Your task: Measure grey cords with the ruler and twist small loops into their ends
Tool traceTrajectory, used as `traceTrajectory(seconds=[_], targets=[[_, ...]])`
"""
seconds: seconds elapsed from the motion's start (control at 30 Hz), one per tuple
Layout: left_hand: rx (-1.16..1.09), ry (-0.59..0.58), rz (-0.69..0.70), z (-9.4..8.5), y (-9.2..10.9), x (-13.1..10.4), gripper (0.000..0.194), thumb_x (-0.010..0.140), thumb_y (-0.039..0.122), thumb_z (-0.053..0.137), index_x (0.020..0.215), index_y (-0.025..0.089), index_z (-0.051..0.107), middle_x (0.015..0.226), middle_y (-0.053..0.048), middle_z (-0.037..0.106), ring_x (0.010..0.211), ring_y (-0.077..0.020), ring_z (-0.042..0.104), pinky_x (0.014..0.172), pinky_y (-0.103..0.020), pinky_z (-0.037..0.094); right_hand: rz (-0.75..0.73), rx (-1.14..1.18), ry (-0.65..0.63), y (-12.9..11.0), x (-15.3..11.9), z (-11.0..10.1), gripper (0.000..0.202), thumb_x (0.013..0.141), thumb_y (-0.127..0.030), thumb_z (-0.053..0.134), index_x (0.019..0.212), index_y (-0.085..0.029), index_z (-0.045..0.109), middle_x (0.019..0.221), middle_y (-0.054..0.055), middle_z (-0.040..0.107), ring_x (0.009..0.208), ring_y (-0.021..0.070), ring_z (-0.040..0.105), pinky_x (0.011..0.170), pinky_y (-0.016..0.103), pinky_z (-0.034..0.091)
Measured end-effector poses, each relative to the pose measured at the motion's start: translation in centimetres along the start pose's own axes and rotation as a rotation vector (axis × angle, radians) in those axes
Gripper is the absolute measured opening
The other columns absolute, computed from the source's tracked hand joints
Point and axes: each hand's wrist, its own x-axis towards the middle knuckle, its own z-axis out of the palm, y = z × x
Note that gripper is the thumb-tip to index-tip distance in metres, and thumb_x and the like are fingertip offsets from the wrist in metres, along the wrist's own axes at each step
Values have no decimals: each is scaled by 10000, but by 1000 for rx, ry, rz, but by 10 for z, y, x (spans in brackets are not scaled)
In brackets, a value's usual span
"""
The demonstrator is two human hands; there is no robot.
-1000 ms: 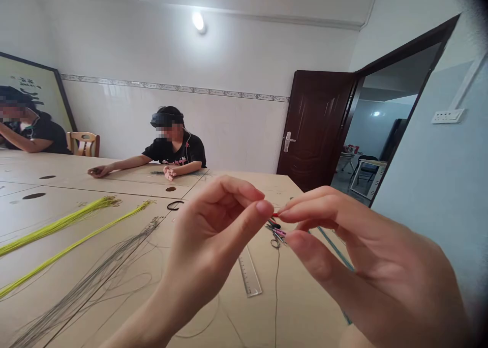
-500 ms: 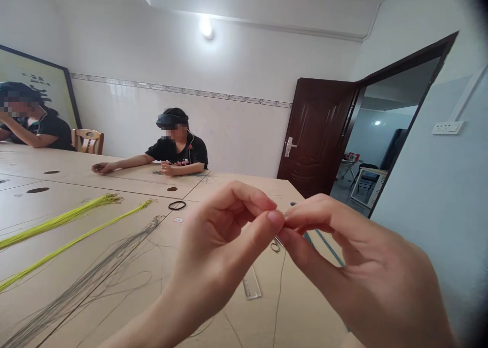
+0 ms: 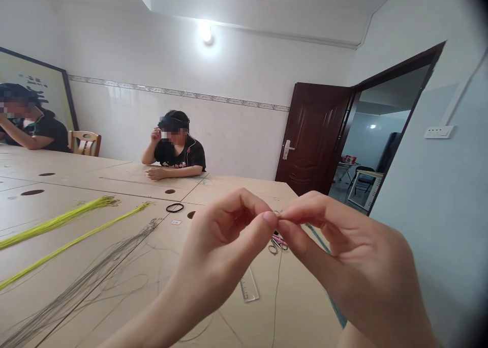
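Observation:
Thumb and forefinger of my left hand (image 3: pixel 229 246) are pinched together near the middle of the view. My right hand (image 3: pixel 346 251) pinches at the same spot, its fingertips touching those of the left. A thin grey cord (image 3: pixel 277 292) hangs below the joined fingertips, and a small bit of loop shows just above them. The exact grip of each hand on the cord is hidden by the fingers. Behind and below the fingertips lie small scissors (image 3: pixel 273 247) with something pink beside them. A clear ruler (image 3: pixel 249 286) lies on the table (image 3: pixel 206 332) between my wrists.
Yellow-green cord bundles (image 3: pixel 68 218) and a grey cord bundle (image 3: pixel 102 269) lie at the left. A black ring (image 3: pixel 175 207) and small label (image 3: pixel 176 222) sit beyond. Blue cords (image 3: pixel 335 307) run beneath my right hand. Two people sit across the table; a brown door (image 3: pixel 316 134) stands open.
The person across the table has raised one hand to the headset and drawn the other arm in. My view has shifted slightly; my hands still meet at the fingertips. More of the scissors shows.

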Motion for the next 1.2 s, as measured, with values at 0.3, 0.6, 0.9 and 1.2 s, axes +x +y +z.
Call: traceTrajectory(seconds=[0.3,0.6,0.9,1.2], targets=[[368,31,109,-2,7,-2,149,857,202,561,710,191,580,639,42,540,613,-74,491,555,-178,395,42,55,-97,4,1,-2,49,811,-284,613,777,-307,639,728,-70,626,702,103,599,564,180,463],[445,25,62,-3,6,-2,149,836,160,512,695,197,541,642,50,537,633,-86,488,554,-202,391,-320,-169,-55,6,0,-1,63,811,-165,593,778,-216,579,761,-35,613,687,103,564,620,236,445],[715,139,267,-3,0,-5,140,829,112,534,737,215,515,707,46,536,683,-87,489,518,-156,378,-477,-381,13,11,0,7,86,817,-111,585,855,-185,563,795,5,617,756,149,544,701,303,418],[661,40,160,-2,-1,-7,121,907,213,469,847,251,567,762,40,573,669,-86,499,476,-141,366,-306,-306,116,9,3,11,86,867,-195,536,782,-208,544,750,-38,577,690,97,540,650,244,401]])
